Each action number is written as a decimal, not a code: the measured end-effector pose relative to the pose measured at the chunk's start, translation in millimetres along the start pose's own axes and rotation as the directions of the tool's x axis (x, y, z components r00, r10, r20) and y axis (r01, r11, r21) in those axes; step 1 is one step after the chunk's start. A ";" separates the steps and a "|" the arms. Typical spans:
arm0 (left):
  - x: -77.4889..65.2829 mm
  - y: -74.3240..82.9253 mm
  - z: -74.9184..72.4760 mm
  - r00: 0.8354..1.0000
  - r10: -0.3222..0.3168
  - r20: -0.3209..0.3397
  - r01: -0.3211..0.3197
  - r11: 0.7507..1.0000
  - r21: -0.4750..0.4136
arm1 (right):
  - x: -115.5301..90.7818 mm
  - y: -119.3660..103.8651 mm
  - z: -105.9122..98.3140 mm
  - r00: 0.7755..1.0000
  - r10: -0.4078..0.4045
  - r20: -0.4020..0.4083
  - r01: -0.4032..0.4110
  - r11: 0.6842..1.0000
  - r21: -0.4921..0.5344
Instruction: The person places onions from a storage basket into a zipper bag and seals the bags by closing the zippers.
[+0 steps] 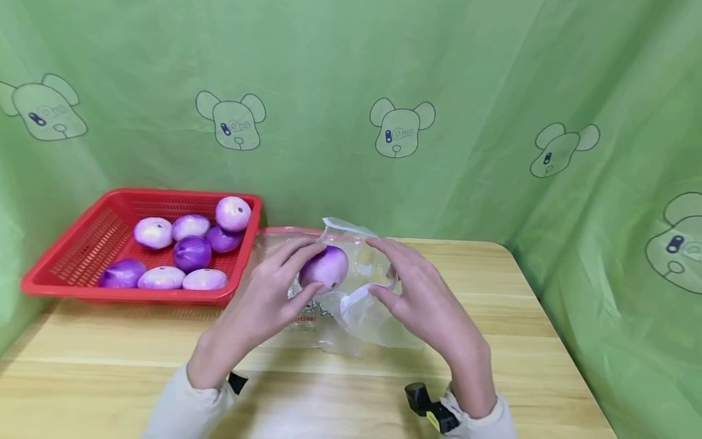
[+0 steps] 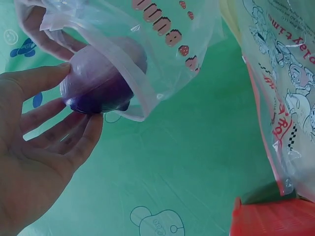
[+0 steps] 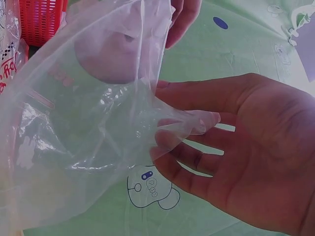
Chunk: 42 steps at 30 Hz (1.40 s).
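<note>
I see the onion [image 1: 329, 267] in my left hand [image 1: 260, 296], thumb and fingers parted just enough to grip it. It sits partly inside the mouth of the bag [image 1: 378, 323], left of my right hand [image 1: 428, 289], whose loosely curved fingers take the rim. Nearly round, the onion shows me no clear long axis; the left is nearer.
</note>
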State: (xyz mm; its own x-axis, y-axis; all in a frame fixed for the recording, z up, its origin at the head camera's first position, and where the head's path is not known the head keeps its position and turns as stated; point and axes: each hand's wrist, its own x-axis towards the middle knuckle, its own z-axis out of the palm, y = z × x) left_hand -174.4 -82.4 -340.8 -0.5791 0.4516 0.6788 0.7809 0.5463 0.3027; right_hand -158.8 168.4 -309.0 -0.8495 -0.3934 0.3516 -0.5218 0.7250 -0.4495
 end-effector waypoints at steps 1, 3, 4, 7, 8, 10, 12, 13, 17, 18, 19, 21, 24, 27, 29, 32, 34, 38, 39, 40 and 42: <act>0.1 0.4 0.4 1.000 -0.002 0.006 0.002 1.000 0.003 | 0.1 -0.2 -0.1 1.000 0.000 0.000 0.000 1.000 -0.001; -0.2 1.2 1.3 1.000 -0.009 0.018 0.009 1.000 0.016 | 0.0 -0.6 -0.6 1.000 -0.001 -0.003 0.001 1.000 -0.005; -0.4 1.5 1.7 1.000 -0.014 0.023 0.014 1.000 0.020 | 0.0 -0.7 -0.7 1.000 -0.002 -0.005 0.002 1.000 -0.005; -0.8 1.8 2.7 0.999 -0.029 0.035 0.028 0.999 0.031 | -0.3 -1.3 -1.4 1.000 -0.006 -0.014 0.005 1.000 -0.009; -0.9 1.7 2.9 0.999 -0.033 0.037 0.032 0.999 0.035 | -0.4 -1.2 -1.6 1.000 -0.007 -0.018 0.007 1.000 -0.008; -1.0 1.5 3.0 0.999 -0.039 0.038 0.038 0.999 0.038 | -0.5 -0.9 -1.7 1.000 -0.011 -0.025 0.011 1.000 -0.003; -1.1 1.2 3.0 0.998 -0.043 0.038 0.042 0.998 0.039 | -0.4 -0.3 -1.8 0.999 -0.013 -0.030 0.013 1.000 -0.001; -1.1 1.2 3.2 0.998 -0.045 0.039 0.043 0.998 0.039 | -0.6 0.2 -1.9 0.999 -0.013 -0.033 0.013 1.000 0.001; -1.1 1.3 3.9 0.998 -0.048 0.044 0.047 0.998 0.038 | -0.8 1.6 -2.0 0.999 -0.011 -0.039 0.010 1.000 -0.005; -0.9 1.4 4.0 0.998 -0.050 0.045 0.048 0.998 0.036 | -0.8 1.9 -2.1 0.999 -0.008 -0.040 0.008 1.000 -0.007; -0.8 1.5 4.1 0.998 -0.052 0.045 0.050 0.998 0.035 | -0.8 2.1 -2.3 0.999 -0.006 -0.041 0.006 1.000 -0.008; -0.3 1.6 3.9 0.997 -0.055 0.046 0.053 0.998 0.034 | -0.9 2.4 -2.6 0.999 -0.004 -0.044 0.004 1.000 -0.004; -0.2 1.4 3.5 0.997 -0.057 0.046 0.056 0.998 0.032 | -0.7 2.4 -3.1 0.999 -0.004 -0.048 0.004 1.000 0.007; -1.0 1.1 3.4 0.997 -0.056 0.052 0.054 0.998 0.033 | -0.4 2.6 -3.3 0.998 -0.005 -0.056 0.006 1.000 0.014; -1.5 1.2 3.0 0.997 -0.057 0.058 0.055 0.998 0.038 | 0.1 2.5 -3.7 0.998 -0.002 -0.058 0.003 1.000 0.016; -1.7 0.6 2.5 0.996 -0.059 0.069 0.056 0.998 0.042 | 0.1 2.9 -5.0 0.998 0.011 -0.060 -0.010 1.000 0.017; -1.6 -0.5 1.4 0.995 -0.060 0.075 0.057 0.998 0.038 | 0.0 3.8 -6.2 0.998 0.020 -0.064 -0.019 1.000 0.017; -2.2 -5.3 -3.5 0.995 -0.070 0.075 0.069 0.997 0.019 | -0.8 6.8 -8.4 0.996 0.036 -0.081 -0.034 0.999 0.018; -2.6 -7.3 -5.1 0.995 -0.076 0.071 0.075 0.997 0.013 | -1.0 7.4 -8.8 0.996 0.040 -0.083 -0.039 0.999 0.017; -3.0 -9.4 -6.9 0.994 -0.084 0.066 0.083 0.996 0.012 | -1.3 8.3 -9.1 0.996 0.044 -0.084 -0.042 0.999 0.018; -4.1 -14.0 -10.4 0.993 -0.104 0.057 0.103 0.994 0.016 | -1.8 9.2 -9.7 0.995 0.051 -0.084 -0.050 0.999 0.015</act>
State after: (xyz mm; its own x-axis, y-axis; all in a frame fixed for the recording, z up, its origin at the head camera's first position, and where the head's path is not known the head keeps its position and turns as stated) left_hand -180.5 -99.3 -340.8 -0.6696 0.4313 0.6046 0.7129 0.6015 0.3605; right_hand -161.3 181.3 -305.8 -0.8653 -0.3070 0.3962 -0.4800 0.7354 -0.4784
